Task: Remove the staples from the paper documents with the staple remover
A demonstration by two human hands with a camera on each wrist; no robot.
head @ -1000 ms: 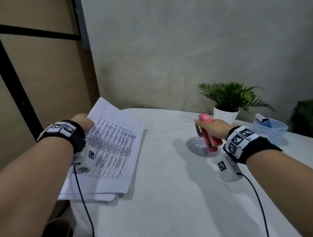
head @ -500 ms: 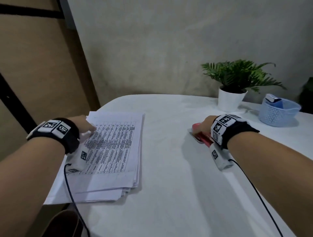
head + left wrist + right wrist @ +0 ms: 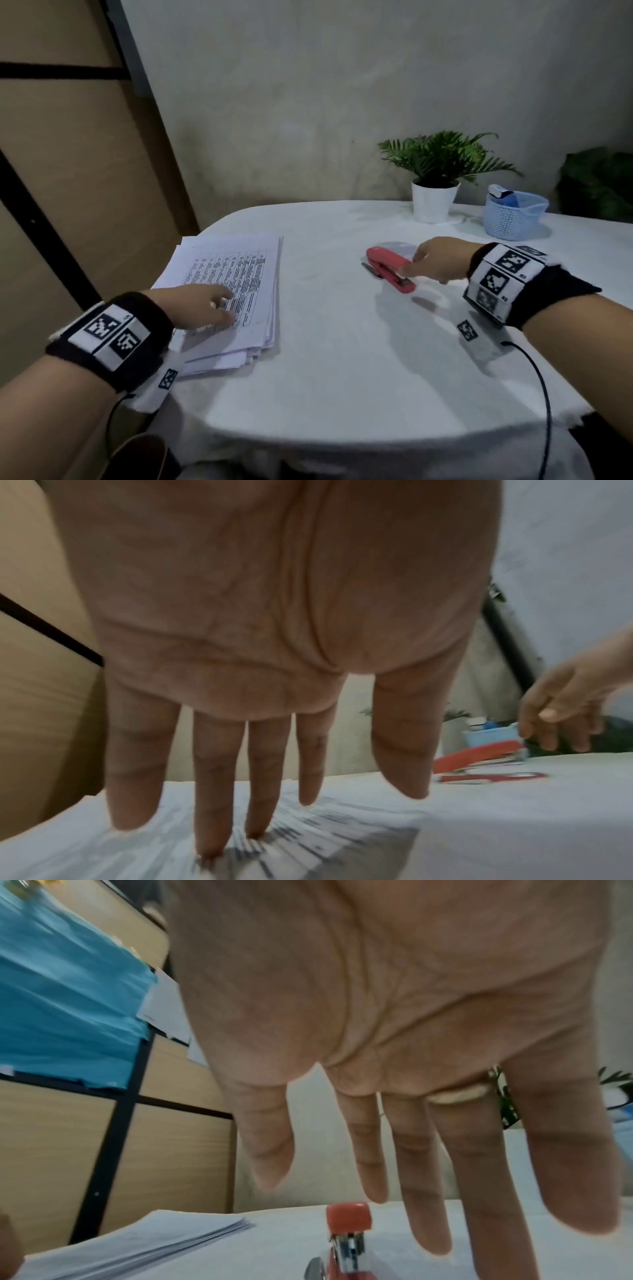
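Note:
A stack of printed paper documents [image 3: 239,274] lies at the table's left edge, also seen in the right wrist view as paper documents [image 3: 143,1242]. My left hand [image 3: 209,308] rests on the top page with straight fingers [image 3: 267,791], fingertips touching the print. The red stapler-shaped staple remover [image 3: 390,269] lies flat on the white table [image 3: 342,359], right of the stack. My right hand [image 3: 419,263] is at its rear end with fingers straight and relaxed, holding nothing. From the right wrist view, the staple remover [image 3: 347,1221] sits below the open right hand [image 3: 371,1183].
A shiny disc [image 3: 397,246] lies under the remover's far side, and a small metal piece [image 3: 371,270] sits by its left. A potted plant [image 3: 433,202] and a blue basket [image 3: 512,217] stand at the back right. A wooden wall borders the left.
My right hand lowered the red remover onto the table and let go of it. The lifted papers now lie flat, and my left hand slid onto the top page.

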